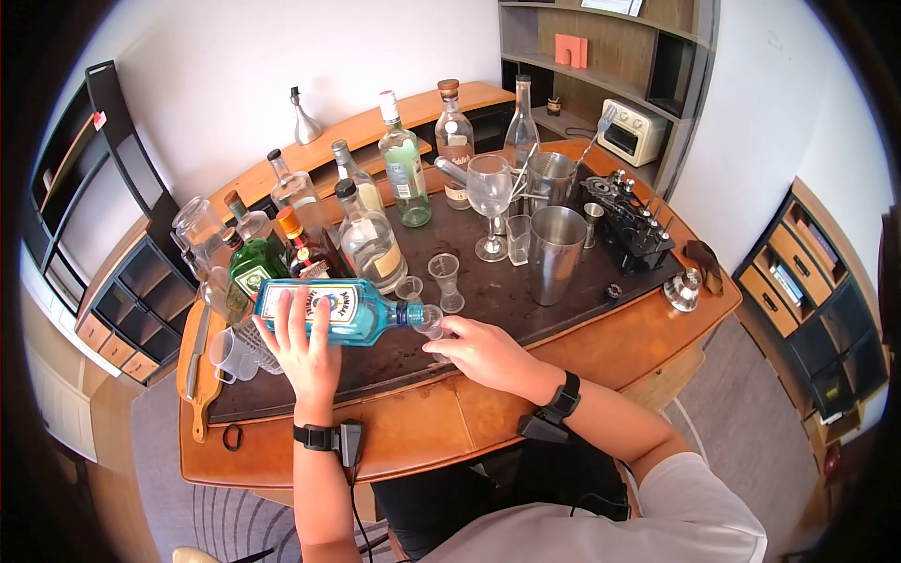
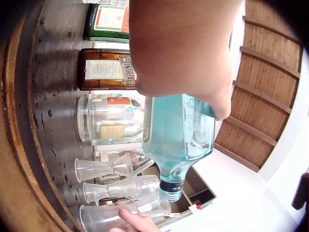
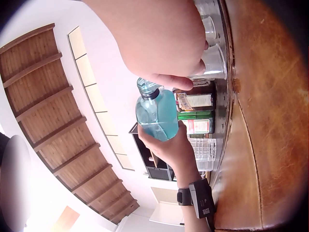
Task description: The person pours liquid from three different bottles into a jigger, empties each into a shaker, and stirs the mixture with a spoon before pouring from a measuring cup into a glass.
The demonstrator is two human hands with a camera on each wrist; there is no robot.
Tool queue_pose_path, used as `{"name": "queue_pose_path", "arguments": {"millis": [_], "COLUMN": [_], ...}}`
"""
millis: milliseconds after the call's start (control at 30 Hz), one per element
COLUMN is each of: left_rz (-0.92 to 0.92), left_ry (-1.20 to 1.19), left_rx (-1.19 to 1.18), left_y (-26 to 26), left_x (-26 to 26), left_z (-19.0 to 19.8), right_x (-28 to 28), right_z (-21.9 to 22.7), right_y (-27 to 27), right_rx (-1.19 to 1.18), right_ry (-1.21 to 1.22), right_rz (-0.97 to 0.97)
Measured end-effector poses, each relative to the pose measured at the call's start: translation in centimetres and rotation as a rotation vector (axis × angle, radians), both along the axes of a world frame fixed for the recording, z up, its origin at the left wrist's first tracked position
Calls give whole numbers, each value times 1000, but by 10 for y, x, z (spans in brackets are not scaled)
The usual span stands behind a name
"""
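Note:
My left hand [image 1: 312,361] grips a blue glass gin bottle [image 1: 374,317], laid almost on its side above the dark bar mat. Its uncapped neck [image 2: 171,186] points right, at the rim of a clear jigger [image 1: 431,319]. That jigger is pinched between thumb and fingers of my right hand [image 1: 493,355]. Blue-tinted liquid shows inside the bottle in the left wrist view. Just behind the neck stand another clear hourglass jigger [image 1: 446,281] and a small clear cup [image 1: 408,288].
Several liquor bottles crowd the left and back, among them a green bottle [image 1: 253,267]. A steel shaker tin [image 1: 557,253] and a wine glass [image 1: 490,192] stand right of centre, before a black rack [image 1: 629,230]. A knife [image 1: 197,352] lies on a wooden board [image 1: 200,408].

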State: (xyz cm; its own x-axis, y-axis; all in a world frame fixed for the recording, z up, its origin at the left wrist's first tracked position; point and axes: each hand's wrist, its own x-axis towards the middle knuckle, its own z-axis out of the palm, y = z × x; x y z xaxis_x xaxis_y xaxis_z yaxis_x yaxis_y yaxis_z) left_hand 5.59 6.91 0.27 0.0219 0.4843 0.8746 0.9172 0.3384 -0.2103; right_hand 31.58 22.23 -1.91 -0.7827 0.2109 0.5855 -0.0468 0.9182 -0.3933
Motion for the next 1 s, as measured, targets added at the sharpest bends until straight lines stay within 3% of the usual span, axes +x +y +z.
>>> {"name": "queue_pose_path", "arguments": {"millis": [1000], "left_rz": [-1], "left_ry": [14], "left_rx": [12], "left_y": [-2], "left_x": [0], "left_z": [2], "right_x": [0], "right_z": [-2], "right_y": [-1], "right_rx": [-35], "right_ry": [-8], "right_rz": [32]}}
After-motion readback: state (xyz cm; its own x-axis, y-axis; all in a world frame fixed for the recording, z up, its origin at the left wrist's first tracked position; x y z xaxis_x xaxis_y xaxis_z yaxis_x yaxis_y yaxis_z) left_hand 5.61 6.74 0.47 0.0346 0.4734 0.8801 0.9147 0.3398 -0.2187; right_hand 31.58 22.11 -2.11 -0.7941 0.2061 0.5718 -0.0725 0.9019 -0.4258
